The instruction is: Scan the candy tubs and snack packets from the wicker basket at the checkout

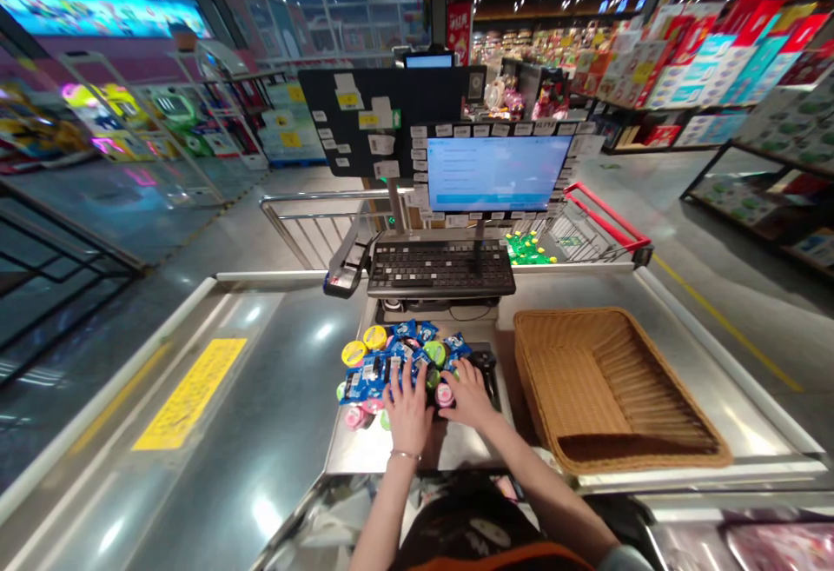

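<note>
A heap of small blue packets (pixel 371 371) and round tubs lies on the metal checkout counter (pixel 355 449). My left hand (pixel 409 410) rests over the right part of the packets, its fingers spread and stretched forward. Close by on the right, my right hand (pixel 470 397) is open beside a small pink-topped tub (pixel 445 395), which shows between its thumb and fingers; whether it touches the tub I cannot tell. Yellow-lidded tubs (pixel 374 337) sit at the heap's far left, a green-lidded tub (pixel 434 351) near its middle, and another pink tub (pixel 355 417) at the near left.
A wicker basket (pixel 612 380) stands to the right. Behind the heap are a black keyboard (pixel 440 268), a lit monitor (pixel 499 173) and a payment device (pixel 347 271). A black handheld object (pixel 483 367) lies by my right hand. A red-handled shopping cart (pixel 609 219) stands beyond the counter.
</note>
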### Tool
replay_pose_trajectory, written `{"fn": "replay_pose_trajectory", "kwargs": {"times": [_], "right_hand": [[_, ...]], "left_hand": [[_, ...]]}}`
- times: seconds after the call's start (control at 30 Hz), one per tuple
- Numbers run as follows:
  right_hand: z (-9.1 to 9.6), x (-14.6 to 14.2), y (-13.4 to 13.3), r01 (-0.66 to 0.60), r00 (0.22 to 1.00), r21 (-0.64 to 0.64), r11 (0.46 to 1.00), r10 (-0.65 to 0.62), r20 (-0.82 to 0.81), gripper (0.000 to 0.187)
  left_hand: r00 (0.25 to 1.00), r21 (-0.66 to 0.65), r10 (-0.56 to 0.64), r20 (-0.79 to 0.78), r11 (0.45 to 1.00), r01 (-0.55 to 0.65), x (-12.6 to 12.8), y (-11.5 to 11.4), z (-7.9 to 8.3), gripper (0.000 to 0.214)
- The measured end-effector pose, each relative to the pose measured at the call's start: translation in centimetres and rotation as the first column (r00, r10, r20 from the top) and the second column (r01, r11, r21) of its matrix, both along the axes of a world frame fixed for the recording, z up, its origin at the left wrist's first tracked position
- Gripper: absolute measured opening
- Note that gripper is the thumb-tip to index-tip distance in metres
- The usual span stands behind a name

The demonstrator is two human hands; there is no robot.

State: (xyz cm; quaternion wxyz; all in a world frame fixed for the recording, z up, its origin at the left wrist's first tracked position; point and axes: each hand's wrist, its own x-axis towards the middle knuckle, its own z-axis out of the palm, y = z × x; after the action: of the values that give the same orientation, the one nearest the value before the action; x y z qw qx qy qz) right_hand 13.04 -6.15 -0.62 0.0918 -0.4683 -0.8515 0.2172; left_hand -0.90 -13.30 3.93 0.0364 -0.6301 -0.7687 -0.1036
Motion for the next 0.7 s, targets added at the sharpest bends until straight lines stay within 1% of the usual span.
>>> {"fn": "replay_pose_trajectory", "kwargs": {"times": [0.07,0.13,0.27,0.37,0.43,0.53,0.63,0.7], "right_hand": [[-0.9,-0.9,-0.4,0.038,0.999,-0.009,0.999,-0.038,0.022,0.070],[-1.8,-1.5,-0.7,0.077,0.996,-0.004,0.997,-0.077,0.037,0.067],[-3.2,-2.0,-1.0,0.135,0.989,0.021,0.991,-0.136,0.056,0.059],[-3.8,-2.3,-1.1,0.143,0.988,0.035,0.989,-0.145,0.056,0.057],[-4.0,-2.4,-1.2,0.149,0.987,0.045,0.988,-0.151,0.057,0.058],[-4.1,-2.5,-1.3,0.161,0.985,0.051,0.986,-0.164,0.053,0.056],[-4.0,-2.5,-1.4,0.169,0.985,0.052,0.984,-0.170,0.035,0.048],[-3.9,-2.3,-1.5,0.169,0.985,0.053,0.984,-0.170,0.028,0.047]], "left_hand": [[0.997,-0.053,0.071,-0.034,0.996,-0.073,-0.7,-0.1,0.3,0.087],[0.992,-0.080,0.115,-0.043,0.990,-0.118,-2.0,-0.2,0.5,0.091],[0.983,-0.075,0.182,-0.027,0.980,-0.183,-4.7,-0.2,0.8,0.084],[0.978,-0.079,0.207,0.001,0.975,-0.206,-5.7,0.9,1.1,0.079],[0.989,-0.089,0.148,-0.002,0.985,-0.147,-5.5,2.2,1.4,0.075],[0.999,-0.140,-0.034,-0.016,0.990,0.032,-4.3,4.4,1.3,0.073],[0.984,-0.232,-0.177,-0.022,0.958,0.167,-3.2,5.9,0.6,0.075],[0.965,-0.280,-0.257,-0.048,0.931,0.234,-2.6,6.0,-0.1,0.075]]}}
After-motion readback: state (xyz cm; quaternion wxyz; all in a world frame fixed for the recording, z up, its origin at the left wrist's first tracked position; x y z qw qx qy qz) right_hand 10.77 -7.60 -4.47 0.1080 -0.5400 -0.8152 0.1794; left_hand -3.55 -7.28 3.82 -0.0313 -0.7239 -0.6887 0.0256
